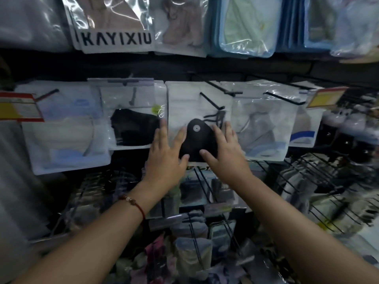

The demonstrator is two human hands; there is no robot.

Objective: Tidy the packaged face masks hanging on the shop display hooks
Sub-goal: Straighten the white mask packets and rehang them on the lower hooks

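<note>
A clear packet with a black valved face mask [195, 128] hangs on a black hook [211, 101] in the middle of the row. My left hand [167, 152] lies flat on its left edge, fingers straight. On the packet's right edge my right hand [222, 148] presses with straight fingers. Left of it hang another black mask packet [135, 128] and a white mask packet [65, 132]. A grey mask packet [264, 124] hangs to the right.
Bigger packets, one with a KAYIXIU label [115, 41], hang in the row above. Red and yellow price tags [18, 108] [326, 97] stick out at both ends. Wire racks [320, 177] with socks and small goods jut out below.
</note>
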